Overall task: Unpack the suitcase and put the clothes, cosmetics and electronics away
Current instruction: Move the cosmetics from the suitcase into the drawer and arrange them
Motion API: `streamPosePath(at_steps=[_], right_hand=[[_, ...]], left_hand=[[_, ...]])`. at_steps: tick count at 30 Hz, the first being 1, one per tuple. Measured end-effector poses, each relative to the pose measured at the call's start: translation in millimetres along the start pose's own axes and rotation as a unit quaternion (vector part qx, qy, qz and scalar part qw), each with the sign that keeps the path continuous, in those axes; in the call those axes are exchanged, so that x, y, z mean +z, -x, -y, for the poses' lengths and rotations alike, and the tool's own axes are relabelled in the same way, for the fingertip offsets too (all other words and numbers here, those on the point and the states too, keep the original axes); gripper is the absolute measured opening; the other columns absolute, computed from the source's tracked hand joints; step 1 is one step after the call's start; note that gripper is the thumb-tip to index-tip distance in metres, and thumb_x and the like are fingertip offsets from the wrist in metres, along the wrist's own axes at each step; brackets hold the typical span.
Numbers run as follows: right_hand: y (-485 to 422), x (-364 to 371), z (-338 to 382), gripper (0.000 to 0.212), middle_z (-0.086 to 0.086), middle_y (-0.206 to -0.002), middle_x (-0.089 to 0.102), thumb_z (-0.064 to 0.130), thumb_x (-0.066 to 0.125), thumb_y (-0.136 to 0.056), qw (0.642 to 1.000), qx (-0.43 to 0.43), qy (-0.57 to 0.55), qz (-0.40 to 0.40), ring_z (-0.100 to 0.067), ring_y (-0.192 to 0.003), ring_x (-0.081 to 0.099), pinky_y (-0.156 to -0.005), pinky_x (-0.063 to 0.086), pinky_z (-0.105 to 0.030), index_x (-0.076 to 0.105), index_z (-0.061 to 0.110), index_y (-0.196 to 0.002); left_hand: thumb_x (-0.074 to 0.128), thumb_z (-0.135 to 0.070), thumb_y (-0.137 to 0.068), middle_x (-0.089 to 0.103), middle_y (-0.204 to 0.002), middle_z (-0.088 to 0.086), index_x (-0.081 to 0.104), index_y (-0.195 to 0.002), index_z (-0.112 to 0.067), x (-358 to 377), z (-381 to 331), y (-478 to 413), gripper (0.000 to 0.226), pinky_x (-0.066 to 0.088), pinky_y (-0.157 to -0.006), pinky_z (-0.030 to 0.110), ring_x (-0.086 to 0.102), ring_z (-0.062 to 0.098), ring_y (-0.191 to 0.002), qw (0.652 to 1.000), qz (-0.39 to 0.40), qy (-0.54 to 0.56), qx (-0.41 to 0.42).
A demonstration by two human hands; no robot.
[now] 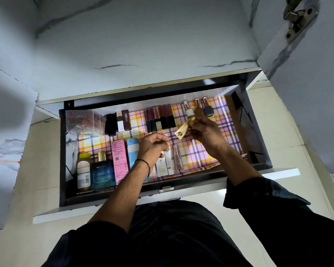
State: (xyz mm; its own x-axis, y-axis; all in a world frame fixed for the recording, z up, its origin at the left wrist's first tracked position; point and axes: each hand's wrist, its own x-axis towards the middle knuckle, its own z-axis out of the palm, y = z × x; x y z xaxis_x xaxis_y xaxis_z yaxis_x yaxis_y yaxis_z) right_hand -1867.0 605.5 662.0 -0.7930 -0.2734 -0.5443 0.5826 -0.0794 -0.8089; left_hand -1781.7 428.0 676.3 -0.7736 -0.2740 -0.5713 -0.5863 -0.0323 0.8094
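Dark sleeves (262,197) are recorded nearest the camera, just in front of the open drawer (62,155). A beige sachet (180,132) is held above the middle of the drawer, towards its back edge. It is pinched at its upper end by the curled fingers (194,122) of the right hand (205,132), and its lower end hangs free with a small dark mark on it. The left hand (152,148) is held just beside the sachet, apart from it. Its fingers are curled, thumb against forefinger, and nothing is seen in them. A dark thread (145,165) is noted on its wrist.

Beneath the left hand, white tubes (165,163) and a pinkish tube (178,158) are laid at the front edge. A light blue bottle (132,151), a pink box (119,159), a blue perfume bottle (102,175) and a yellow-capped bottle (83,170) are ranged from there to the front left corner.

Along the back edge, three nail polish bottles (199,109) are seen beyond the right hand, then a row of lipsticks (160,118). A clear box (79,121) is in the back left corner. A checked liner (200,153) covers the drawer floor.
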Motion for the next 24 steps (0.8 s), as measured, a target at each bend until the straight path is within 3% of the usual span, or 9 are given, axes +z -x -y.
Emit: streamPosePath(at_steps=[3, 5, 9, 11, 14, 17, 21, 24], right_hand=[[3, -6, -1, 0.009, -0.009, -0.083, 0.069, 0.006, 0.061, -0.095, 0.99, 0.02, 0.138, -0.03, -0.022, -0.073, 0.065, -0.061, 0.053, -0.03, 0.07, 0.008, -0.097], [4, -7, -6, 0.003, -0.006, -0.081, 0.068, 0.01, 0.064, -0.093, 0.956, 0.032, 0.293, 0.0, -0.02, -0.072, 0.064, -0.058, 0.05, -0.027, 0.067, 0.01, -0.094], [3, 1, -13, 0.016, -0.007, -0.092, 0.069, 0.011, 0.07, -0.089, 0.894, 0.018, 0.445, 0.046, -0.019, -0.077, 0.068, -0.053, 0.051, -0.021, 0.064, 0.008, -0.104], [5, 4, -14, 0.019, -0.009, -0.094, 0.069, 0.007, 0.069, -0.089, 0.885, 0.021, 0.463, 0.043, -0.021, -0.077, 0.069, -0.053, 0.054, -0.022, 0.062, 0.008, -0.106], [7, 3, -16, 0.018, -0.011, -0.093, 0.069, 0.004, 0.067, -0.092, 0.885, 0.032, 0.463, 0.045, -0.021, -0.075, 0.069, -0.057, 0.054, -0.025, 0.06, 0.008, -0.108], [7, 2, -17, 0.014, -0.011, -0.091, 0.07, 0.008, 0.065, -0.094, 0.894, 0.031, 0.445, 0.036, -0.018, -0.072, 0.068, -0.056, 0.054, -0.024, 0.06, 0.008, -0.107], [4, -1, -18, 0.011, -0.008, -0.092, 0.071, 0.011, 0.066, -0.093, 0.894, 0.035, 0.446, 0.027, -0.019, -0.077, 0.07, -0.058, 0.053, -0.024, 0.062, 0.008, -0.103], [1, -2, -16, 0.006, -0.006, -0.092, 0.071, 0.014, 0.061, -0.095, 0.892, 0.002, 0.451, -0.012, -0.019, -0.084, 0.069, -0.075, 0.059, -0.034, 0.066, 0.01, -0.097]], left_hand=[[0.071, 0.002, -0.082, 0.066, -0.105, 0.004, 0.067, -0.101, -0.007, -3, 10, -9, 0.021, 0.052, -0.086, 0.026, 0.06, 0.016, -0.095, 0.974, -0.028, -0.209, 0.08], [0.074, -0.005, -0.081, 0.059, -0.124, 0.005, 0.064, -0.115, -0.013, -2, 14, -12, 0.036, 0.044, -0.099, 0.031, 0.054, 0.021, -0.113, 0.94, 0.004, -0.323, 0.109], [0.077, -0.024, -0.08, 0.045, -0.139, 0.002, 0.048, -0.137, -0.019, 9, 17, -12, 0.064, 0.034, -0.106, 0.037, 0.035, 0.027, -0.129, 0.837, 0.076, -0.525, 0.134], [0.077, -0.025, -0.08, 0.041, -0.14, 0.003, 0.043, -0.14, -0.019, 14, 19, -11, 0.07, 0.038, -0.102, 0.039, 0.03, 0.028, -0.13, 0.816, 0.075, -0.558, 0.132], [0.077, -0.022, -0.08, 0.039, -0.137, 0.007, 0.042, -0.137, -0.017, 16, 19, -12, 0.067, 0.04, -0.099, 0.038, 0.028, 0.029, -0.131, 0.81, 0.068, -0.569, 0.126], [0.079, -0.026, -0.079, 0.045, -0.132, 0.012, 0.051, -0.13, -0.012, 16, 13, -16, 0.06, 0.035, -0.106, 0.039, 0.034, 0.031, -0.129, 0.814, 0.07, -0.568, 0.101], [0.083, -0.023, -0.075, 0.065, -0.106, 0.006, 0.07, -0.094, -0.009, 6, 2, -16, 0.027, 0.046, -0.084, 0.032, 0.059, 0.024, -0.105, 0.894, 0.079, -0.436, 0.069], [0.081, -0.019, -0.078, 0.065, -0.082, 0.001, 0.071, -0.084, -0.007, -6, -10, -12, 0.017, 0.045, -0.069, 0.025, 0.061, 0.017, -0.078, 0.936, 0.058, -0.342, 0.065]])
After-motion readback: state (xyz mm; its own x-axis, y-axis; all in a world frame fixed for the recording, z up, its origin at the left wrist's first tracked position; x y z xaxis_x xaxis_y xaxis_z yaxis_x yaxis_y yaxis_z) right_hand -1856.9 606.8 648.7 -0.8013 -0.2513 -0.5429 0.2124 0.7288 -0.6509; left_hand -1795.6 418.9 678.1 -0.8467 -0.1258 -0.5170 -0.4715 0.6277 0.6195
